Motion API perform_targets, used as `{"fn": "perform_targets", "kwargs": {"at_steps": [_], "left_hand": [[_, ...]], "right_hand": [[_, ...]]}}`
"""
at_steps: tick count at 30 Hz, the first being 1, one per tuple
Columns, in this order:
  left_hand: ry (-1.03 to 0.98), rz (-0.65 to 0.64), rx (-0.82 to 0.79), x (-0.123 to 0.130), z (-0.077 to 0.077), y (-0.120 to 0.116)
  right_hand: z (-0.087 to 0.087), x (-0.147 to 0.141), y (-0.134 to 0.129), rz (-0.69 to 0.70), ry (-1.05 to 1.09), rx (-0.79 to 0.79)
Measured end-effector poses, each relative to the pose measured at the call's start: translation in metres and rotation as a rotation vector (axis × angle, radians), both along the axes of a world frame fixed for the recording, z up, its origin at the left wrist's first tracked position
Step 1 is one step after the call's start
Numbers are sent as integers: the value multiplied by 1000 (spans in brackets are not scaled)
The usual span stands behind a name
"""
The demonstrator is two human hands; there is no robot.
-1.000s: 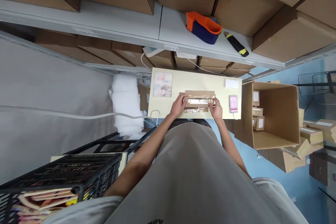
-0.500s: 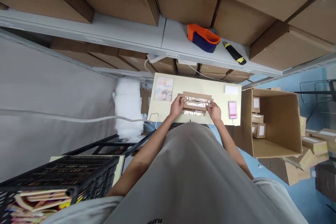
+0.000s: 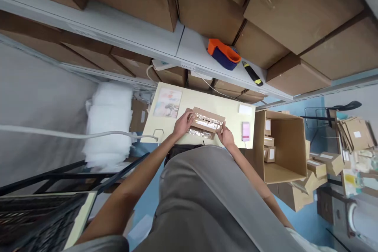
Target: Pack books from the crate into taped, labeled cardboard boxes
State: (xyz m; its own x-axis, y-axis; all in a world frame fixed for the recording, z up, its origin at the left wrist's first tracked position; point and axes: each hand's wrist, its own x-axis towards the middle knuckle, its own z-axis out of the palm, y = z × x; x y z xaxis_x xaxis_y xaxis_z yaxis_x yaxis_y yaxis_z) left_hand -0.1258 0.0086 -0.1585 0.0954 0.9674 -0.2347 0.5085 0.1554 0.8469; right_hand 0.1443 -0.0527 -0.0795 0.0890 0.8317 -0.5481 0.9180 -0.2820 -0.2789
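A small brown cardboard box (image 3: pixel 210 115) lies on the pale worktable (image 3: pixel 168 130) in front of me, with shiny clear tape and a white strip along its top. The fingers of my left hand (image 3: pixel 182 124) are closed on its left end. At the right end, my right hand (image 3: pixel 226 137) pinches the box edge near the tape. What lies inside the box I cannot make out.
A printed picture card (image 3: pixel 167 102) lies at the table's left, a phone (image 3: pixel 245 131) and a white label stack (image 3: pixel 245 109) at its right. An open carton (image 3: pixel 288 145) stands beside the table. An orange tape dispenser (image 3: pixel 223 53) and a cutter (image 3: pixel 252 73) rest on the shelf.
The view has turned, so the table now appears tilted and further left. Both hands remain at the ends of the box.
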Motion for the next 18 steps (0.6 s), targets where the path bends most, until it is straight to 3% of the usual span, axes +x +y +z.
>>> {"fn": "perform_targets", "kwargs": {"at_steps": [7, 10, 12, 14, 16, 18], "left_hand": [[-68, 100, -73, 7, 13, 2], [-46, 114, -22, 12, 25, 8], [-26, 133, 47, 17, 40, 18], [-33, 143, 156, 24, 64, 34], [-92, 132, 282, 33, 95, 55], [-181, 132, 404, 44, 129, 77]], "right_hand": [[-8, -12, -5, -112, 39, 137], [3, -10, 12, -106, 0, 241], [27, -8, 43, -59, -35, 413], [64, -10, 89, 37, -28, 647], [107, -17, 145, 126, -23, 835], [145, -27, 199, 204, -43, 918]]}}
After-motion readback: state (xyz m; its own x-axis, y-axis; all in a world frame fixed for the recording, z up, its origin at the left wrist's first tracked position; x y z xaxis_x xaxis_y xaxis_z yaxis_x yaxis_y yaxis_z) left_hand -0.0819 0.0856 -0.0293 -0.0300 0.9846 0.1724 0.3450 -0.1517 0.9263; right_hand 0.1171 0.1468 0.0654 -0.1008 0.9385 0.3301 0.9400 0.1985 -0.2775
